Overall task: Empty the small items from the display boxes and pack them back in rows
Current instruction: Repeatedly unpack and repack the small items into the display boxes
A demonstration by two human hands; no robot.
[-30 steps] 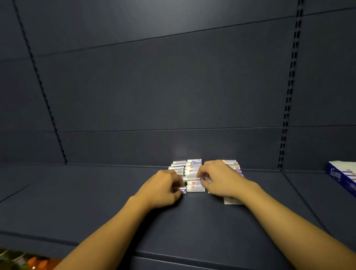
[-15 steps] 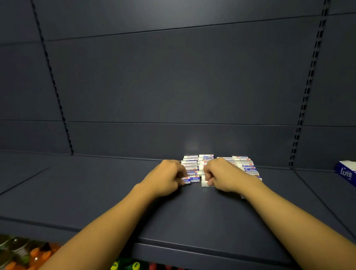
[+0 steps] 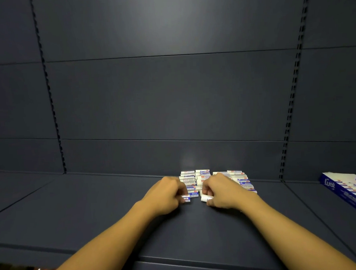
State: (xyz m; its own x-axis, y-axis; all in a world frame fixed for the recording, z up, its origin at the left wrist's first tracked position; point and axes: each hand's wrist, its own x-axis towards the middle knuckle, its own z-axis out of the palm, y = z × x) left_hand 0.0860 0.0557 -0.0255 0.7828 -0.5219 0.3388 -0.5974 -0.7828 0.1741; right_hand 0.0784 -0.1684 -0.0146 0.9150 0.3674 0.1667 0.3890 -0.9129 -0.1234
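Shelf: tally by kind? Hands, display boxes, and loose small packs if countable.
Hands: 2, left hand and right hand, each holding a small pack.
Display boxes: 1, blue box at right.
Small packs: too many overlap to count.
Total countable: 3.

both arms outstretched, left hand point(image 3: 168, 195) and right hand point(image 3: 222, 192) curled.

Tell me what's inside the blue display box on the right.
The blue display box holds rows of small white-and-blue items filling its open top. Its near end runs out of frame, so any deeper layers are unseen.

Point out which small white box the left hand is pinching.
The frontmost box of the left row, pinched by the left hand; the other boxes lie farther back.
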